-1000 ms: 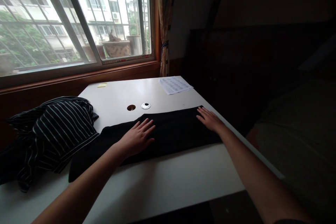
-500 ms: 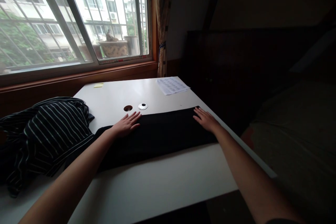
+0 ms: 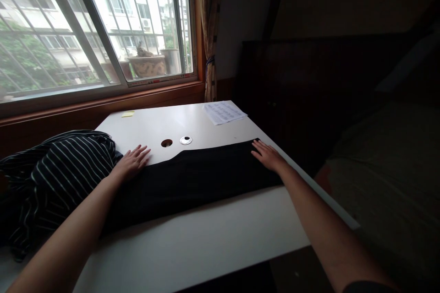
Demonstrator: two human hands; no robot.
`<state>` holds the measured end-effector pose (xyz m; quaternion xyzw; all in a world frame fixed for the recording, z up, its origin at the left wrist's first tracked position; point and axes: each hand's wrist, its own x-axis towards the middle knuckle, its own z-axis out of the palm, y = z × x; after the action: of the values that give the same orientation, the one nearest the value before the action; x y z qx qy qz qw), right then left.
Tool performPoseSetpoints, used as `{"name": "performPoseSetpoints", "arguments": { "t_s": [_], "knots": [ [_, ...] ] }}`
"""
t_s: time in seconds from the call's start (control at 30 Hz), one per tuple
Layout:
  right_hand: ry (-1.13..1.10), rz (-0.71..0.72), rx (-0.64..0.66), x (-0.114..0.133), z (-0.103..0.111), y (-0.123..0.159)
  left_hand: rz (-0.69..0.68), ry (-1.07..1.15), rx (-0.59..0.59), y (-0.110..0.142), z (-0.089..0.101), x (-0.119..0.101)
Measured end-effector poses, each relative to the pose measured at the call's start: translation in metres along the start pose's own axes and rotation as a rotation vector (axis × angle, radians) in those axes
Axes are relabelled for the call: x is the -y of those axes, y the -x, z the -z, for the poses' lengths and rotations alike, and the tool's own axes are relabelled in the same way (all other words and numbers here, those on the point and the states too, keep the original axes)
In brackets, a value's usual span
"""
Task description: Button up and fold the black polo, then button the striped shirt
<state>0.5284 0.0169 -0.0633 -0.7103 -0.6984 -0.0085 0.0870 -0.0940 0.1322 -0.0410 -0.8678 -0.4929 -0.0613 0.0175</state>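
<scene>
A long, flat black garment [image 3: 206,169] lies across the white table [image 3: 213,229]; it looks like a folded pair of trousers, though its full shape does not show. On its left part rests my left hand [image 3: 132,162], palm down with the fingers spread, near the upper edge. My right hand [image 3: 270,154] lies flat on the garment's far right end, fingers stretched out. Left of my left hand is a heap of black cloth with white stripes [image 3: 75,165], which meets the black garment; my left forearm hides part of where they meet.
Printed sheets of paper [image 3: 225,112] lie at the table's far right corner, and a yellow note [image 3: 128,113] at the far left. A round cable hole [image 3: 167,143] and its silver cover [image 3: 186,140] are beyond the garment. A barred window [image 3: 144,23] stands behind.
My left hand has slid left along the black garment, toward the striped cloth, and uncovered more of its upper edge. My right hand stays at the right end.
</scene>
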Motion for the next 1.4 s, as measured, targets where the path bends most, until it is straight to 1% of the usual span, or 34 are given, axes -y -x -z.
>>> {"name": "performPoseSetpoints", "arguments": {
  "t_s": [0.07,0.13,0.23,0.3,0.37,0.43,0.47,0.53,0.63,0.73,0.8,0.9,1.0,1.13,1.2,1.27,1.4],
  "knots": [
    [-0.002,-0.002,-0.003,0.0,0.0,0.0,0.053,0.062,-0.058,0.003,0.0,0.011],
    [-0.005,-0.003,-0.003,0.001,0.0,0.0,0.065,0.156,-0.091,0.009,0.004,0.018],
    [-0.014,-0.005,-0.01,0.001,0.001,0.0,-0.001,0.287,-0.106,0.022,0.018,0.02],
    [-0.019,-0.005,-0.014,0.001,0.001,0.0,-0.037,0.365,-0.059,0.033,0.028,0.018],
    [-0.024,-0.001,-0.021,0.0,0.0,0.0,-0.04,0.451,0.031,0.043,0.035,0.016],
    [-0.032,0.009,-0.033,-0.003,-0.002,-0.001,-0.016,0.526,0.094,0.05,0.036,0.014],
    [-0.038,0.014,-0.043,-0.004,-0.003,-0.001,0.005,0.553,0.101,0.052,0.035,0.014],
    [-0.049,0.027,-0.066,-0.006,-0.005,-0.002,0.056,0.577,0.076,0.054,0.03,0.013],
    [-0.051,0.061,-0.117,-0.008,-0.007,-0.002,0.115,0.587,-0.014,0.055,0.02,0.011],
    [-0.036,0.082,-0.193,-0.009,-0.007,-0.001,0.131,0.565,-0.106,0.057,0.015,0.009],
    [-0.019,0.068,-0.244,-0.01,-0.006,0.001,0.125,0.549,-0.133,0.06,0.016,0.007],
    [0.021,0.005,-0.305,-0.008,-0.004,0.004,0.128,0.574,-0.14,0.065,0.02,0.003],
    [0.082,-0.101,-0.347,-0.003,0.0,0.008,0.143,0.622,-0.13,0.069,0.025,-0.002],
    [0.182,-0.269,-0.346,0.001,0.004,0.013,0.163,0.646,-0.106,0.072,0.03,-0.006],
    [0.208,-0.352,-0.305,-0.003,0.005,0.016,0.165,0.64,-0.111,0.073,0.031,-0.007],
    [0.192,-0.414,-0.234,-0.01,0.007,0.021,0.157,0.633,-0.121,0.073,0.031,-0.006],
    [0.067,-0.473,-0.08,-0.023,0.014,0.027,0.145,0.619,-0.128,0.073,0.031,-0.005]
  ]
}}
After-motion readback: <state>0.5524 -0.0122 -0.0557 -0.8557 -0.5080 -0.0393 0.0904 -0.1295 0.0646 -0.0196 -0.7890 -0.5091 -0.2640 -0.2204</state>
